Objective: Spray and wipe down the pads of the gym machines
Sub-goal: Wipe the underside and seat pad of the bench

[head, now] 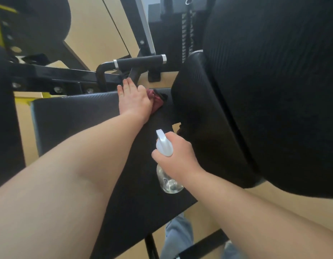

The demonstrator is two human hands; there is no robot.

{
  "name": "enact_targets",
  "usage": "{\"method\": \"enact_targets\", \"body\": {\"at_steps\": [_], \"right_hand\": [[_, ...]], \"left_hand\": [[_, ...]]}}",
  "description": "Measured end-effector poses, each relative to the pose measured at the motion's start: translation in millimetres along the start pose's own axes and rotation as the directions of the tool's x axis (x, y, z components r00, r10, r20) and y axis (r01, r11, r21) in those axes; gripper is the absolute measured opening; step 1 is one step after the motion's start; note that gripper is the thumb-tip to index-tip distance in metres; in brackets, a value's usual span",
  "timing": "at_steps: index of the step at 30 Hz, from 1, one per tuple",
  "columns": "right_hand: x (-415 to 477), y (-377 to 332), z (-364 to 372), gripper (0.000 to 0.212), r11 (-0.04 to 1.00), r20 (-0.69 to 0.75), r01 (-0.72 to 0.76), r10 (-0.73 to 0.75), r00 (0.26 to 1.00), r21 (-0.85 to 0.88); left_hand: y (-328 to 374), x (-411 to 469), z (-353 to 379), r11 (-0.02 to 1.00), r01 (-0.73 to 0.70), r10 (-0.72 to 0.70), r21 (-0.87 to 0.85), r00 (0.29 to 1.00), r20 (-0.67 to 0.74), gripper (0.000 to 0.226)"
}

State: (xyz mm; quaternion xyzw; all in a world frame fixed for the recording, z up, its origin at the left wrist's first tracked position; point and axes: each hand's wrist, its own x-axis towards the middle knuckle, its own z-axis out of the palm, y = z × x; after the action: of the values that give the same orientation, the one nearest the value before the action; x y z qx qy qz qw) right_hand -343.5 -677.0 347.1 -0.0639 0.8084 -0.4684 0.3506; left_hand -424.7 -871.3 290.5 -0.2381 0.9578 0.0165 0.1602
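The left hand (133, 99) lies flat at the far end of the seat pad (78, 116), fingers (127, 86) straight and spread, pressing a dark red cloth (157, 103) onto the pad, likely so the whole palm drives the wipe. Most of the cloth sits under the palm; a bunched edge shows past the thumb. The right hand (177, 156) is curled round the neck of the spray bottle (167, 181), held above the pad's near half, nozzle aimed toward its far end — ready, I judge, for another spray.

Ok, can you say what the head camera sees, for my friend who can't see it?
A left hand presses a red cloth flat on a black pad. The right hand holds a spray bottle nearby.
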Motion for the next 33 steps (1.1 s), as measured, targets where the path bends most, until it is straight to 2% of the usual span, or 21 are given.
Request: {"method": "enact_targets", "body": {"at_steps": [3,7,10,11,12,14,15,18,21,24,26,28,31,32,33], "right_hand": [[-0.6,-0.4,-7.4,0.026,1.000,-0.019,0.007,-0.007,1.000,-0.006],[-12.5,3.6,-23.7,0.022,0.999,-0.011,0.045,-0.045,0.999,-0.012],[-27.4,4.3,-41.5,0.015,0.996,0.036,0.085,-0.084,0.996,-0.018],[-33.2,3.9,-47.7,0.014,0.995,0.052,0.098,-0.097,0.994,-0.017],[-38.2,4.5,-53.3,0.013,0.994,0.068,0.111,-0.110,0.992,-0.017],[-50.8,3.4,-67.2,0.016,0.988,0.122,0.152,-0.148,0.982,-0.024],[-56.1,4.3,-72.9,0.017,0.985,0.152,0.169,-0.162,0.975,-0.031],[-69.7,7.7,-85.0,0.013,0.970,0.269,0.225,-0.194,0.943,-0.087],[-81.3,14.3,-85.3,0.015,0.944,0.395,0.293,-0.213,0.894,-0.154],[-91.4,20.5,-77.5,0.017,0.933,0.447,0.306,-0.196,0.873,-0.189],[-96.7,25.7,-66.2,0.018,0.933,0.494,0.296,-0.162,0.854,-0.206],[-99.7,31.4,-57.7,0.018,0.931,0.522,0.298,-0.150,0.840,-0.212],[-109.4,36.0,-45.1,0.016,0.920,0.571,0.323,-0.146,0.808,-0.222],[-111.9,36.8,-43.5,0.017,0.912,0.598,0.344,-0.150,0.787,-0.224],[-115.3,36.3,-41.0,0.018,0.901,0.633,0.372,-0.156,0.758,-0.223]], "left_hand": [[3.0,-11.3,2.8,0.998,-0.035,0.036,0.051,0.999,-0.019,0.052],[10.9,-50.5,5.5,0.990,-0.102,0.100,0.101,0.995,0.032,0.048],[27.1,-110.6,21.6,0.989,-0.097,0.086,0.110,0.991,0.102,0.033],[34.4,-136.0,31.3,0.989,-0.086,0.071,0.118,0.989,0.127,0.033],[42.4,-162.7,41.7,0.991,-0.071,0.055,0.116,0.989,0.138,0.042],[60.5,-220.0,56.4,0.995,-0.017,0.003,0.095,0.990,0.138,0.066],[69.4,-244.0,60.3,0.996,0.008,-0.021,0.086,0.987,0.156,0.070],[85.0,-286.6,59.7,0.987,0.145,-0.157,0.070,0.961,0.229,0.050],[65.8,-309.0,55.2,0.912,0.404,-0.410,0.074,0.886,0.219,0.046],[20.4,-326.9,54.6,0.770,0.638,-0.635,0.018,0.763,0.122,0.041],[-1.7,-332.8,53.2,0.687,0.722,-0.718,-0.080,0.692,0.074,0.038],[-3.7,-332.5,57.5,0.667,0.719,-0.728,-0.193,0.684,0.031,0.035],[5.7,-355.4,69.6,0.731,0.592,-0.645,-0.339,0.761,-0.061,0.028],[7.5,-367.4,69.8,0.712,0.564,-0.655,-0.419,0.748,-0.107,0.024],[6.4,-381.9,67.1,0.635,0.563,-0.719,-0.529,0.681,-0.138,0.021]]}}
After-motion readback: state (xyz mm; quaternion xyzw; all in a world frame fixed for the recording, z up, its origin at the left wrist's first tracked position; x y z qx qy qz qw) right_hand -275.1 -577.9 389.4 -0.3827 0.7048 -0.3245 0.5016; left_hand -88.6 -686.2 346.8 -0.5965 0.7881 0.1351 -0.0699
